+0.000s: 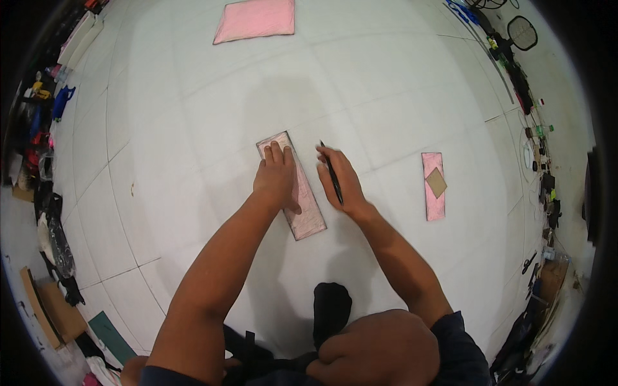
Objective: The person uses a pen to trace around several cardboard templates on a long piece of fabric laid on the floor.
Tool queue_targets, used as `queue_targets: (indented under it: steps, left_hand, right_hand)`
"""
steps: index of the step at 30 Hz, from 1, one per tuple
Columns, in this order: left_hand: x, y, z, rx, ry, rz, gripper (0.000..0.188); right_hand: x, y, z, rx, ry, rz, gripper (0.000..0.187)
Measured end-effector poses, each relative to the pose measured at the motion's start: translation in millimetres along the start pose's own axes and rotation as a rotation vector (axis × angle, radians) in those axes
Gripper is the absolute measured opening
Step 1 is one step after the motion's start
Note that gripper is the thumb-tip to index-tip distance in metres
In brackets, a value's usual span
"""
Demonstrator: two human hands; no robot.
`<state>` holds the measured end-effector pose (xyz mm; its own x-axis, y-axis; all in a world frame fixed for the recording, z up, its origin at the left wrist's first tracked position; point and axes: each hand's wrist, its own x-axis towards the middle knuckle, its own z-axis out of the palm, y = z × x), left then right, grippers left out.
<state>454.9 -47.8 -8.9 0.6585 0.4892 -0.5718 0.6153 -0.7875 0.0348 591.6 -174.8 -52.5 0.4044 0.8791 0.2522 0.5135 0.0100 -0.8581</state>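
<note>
A long pink rectangular panel (308, 215) with dark edges lies slanted on a large white sheet (212, 122). My left hand (275, 177) rests flat across its upper part, fingers stretched toward the far end and thumb near its middle. Just right of the panel, my right hand (341, 180) holds a black pen (333, 174), with one end pointing away from me. The pen is apart from the panel. Whether its tip touches the white sheet I cannot tell.
To the right lies a narrow pink strip (434, 209) with a tan diamond piece (436, 183) on it. A larger pink rectangle (257, 20) lies at the far edge. My black-socked foot (332, 301) is close below. Clutter lines both sides, including a racket (522, 33) and a green board (111, 338).
</note>
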Motion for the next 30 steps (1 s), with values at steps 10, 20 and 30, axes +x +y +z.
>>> queue_targets:
  steps: [10,20,30]
  left_hand:
    - [3,5,3,0.064,0.013,0.026,0.156]
    - [2,-3,2,0.046,0.011,0.045,0.155]
    - [1,-6,6,0.046,0.018,0.045,0.156]
  right_hand:
    - [80,34,37,-0.104,-0.031,0.018,0.028]
    - [79,28,34,-0.173,-0.106,-0.104,0.023]
    - [29,17,1,-0.331,-0.429,-0.266,0.030]
